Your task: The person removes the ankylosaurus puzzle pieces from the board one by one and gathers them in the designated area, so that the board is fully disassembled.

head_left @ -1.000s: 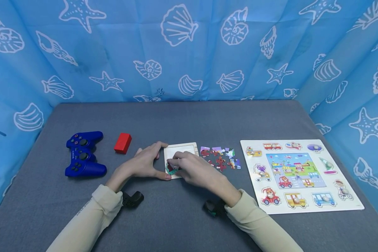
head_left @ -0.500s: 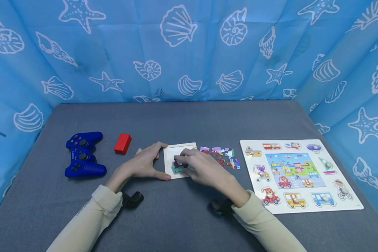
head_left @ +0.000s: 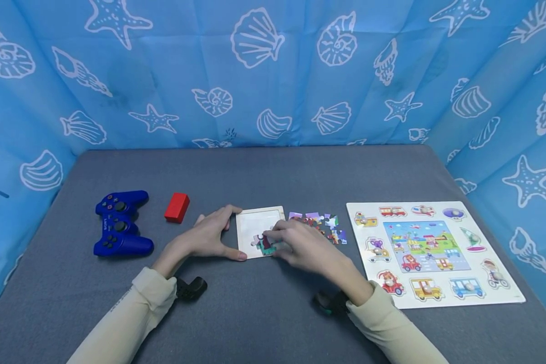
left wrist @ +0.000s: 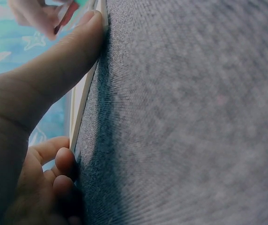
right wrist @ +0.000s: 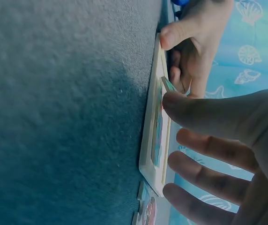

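A small square wooden puzzle tray [head_left: 254, 220] lies on the grey table in front of me. My left hand [head_left: 211, 235] holds it at its left side, thumb [left wrist: 89, 28] at the near edge and fingers curled at the left edge. Above the tray's near part, my right hand [head_left: 307, 247] pinches a jigsaw piece [head_left: 267, 246] with teal and dark red print. In the right wrist view this piece [right wrist: 167, 84] is tilted at the thumb tip, and the other fingers [right wrist: 204, 176] are spread apart. Teal and pink print [right wrist: 159, 136] shows flat inside the tray.
Several loose jigsaw pieces [head_left: 338, 236] lie right of the tray, partly behind my right hand. Further right is a large white peg puzzle board [head_left: 370, 283] with vehicle pictures. A red block [head_left: 177, 207] and a blue game controller [head_left: 120, 222] are on the left. A blue shell-patterned curtain [head_left: 236, 76] hangs behind.
My right hand has moved to the right across the tray with the jigsaw piece, from the near left part toward the near right. The left hand and tray have stayed in place.
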A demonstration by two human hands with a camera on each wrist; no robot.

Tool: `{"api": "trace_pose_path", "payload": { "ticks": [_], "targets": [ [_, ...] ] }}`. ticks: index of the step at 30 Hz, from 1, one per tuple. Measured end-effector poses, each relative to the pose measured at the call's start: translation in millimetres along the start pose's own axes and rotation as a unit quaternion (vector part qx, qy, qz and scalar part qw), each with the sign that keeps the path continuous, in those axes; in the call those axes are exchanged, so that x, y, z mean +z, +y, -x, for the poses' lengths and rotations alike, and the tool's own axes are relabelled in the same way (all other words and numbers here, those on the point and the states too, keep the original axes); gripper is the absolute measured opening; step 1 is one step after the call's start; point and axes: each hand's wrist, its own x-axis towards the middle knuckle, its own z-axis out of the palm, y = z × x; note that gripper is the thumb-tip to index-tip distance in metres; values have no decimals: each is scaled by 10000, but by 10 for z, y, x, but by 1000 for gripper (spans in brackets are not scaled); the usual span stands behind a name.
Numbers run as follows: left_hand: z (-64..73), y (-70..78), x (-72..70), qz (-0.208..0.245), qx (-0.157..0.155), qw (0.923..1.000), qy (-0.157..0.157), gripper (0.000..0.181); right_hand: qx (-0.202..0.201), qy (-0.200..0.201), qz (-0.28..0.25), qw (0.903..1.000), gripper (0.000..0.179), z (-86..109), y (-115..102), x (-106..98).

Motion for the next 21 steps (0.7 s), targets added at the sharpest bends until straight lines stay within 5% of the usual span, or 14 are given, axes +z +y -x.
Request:
{"api": "trace_pose_path", "payload": {
  "ticks": [9, 21],
  "targets": [
    [4, 6, 1, 0, 29, 10000, 22, 101, 50, -422, -117, 9990, 43, 106, -39, 6],
    [2, 9, 10, 16, 6, 10000, 81, 101, 395, -377, 172, 9984, 41, 412, 109, -27]
  ]
}}
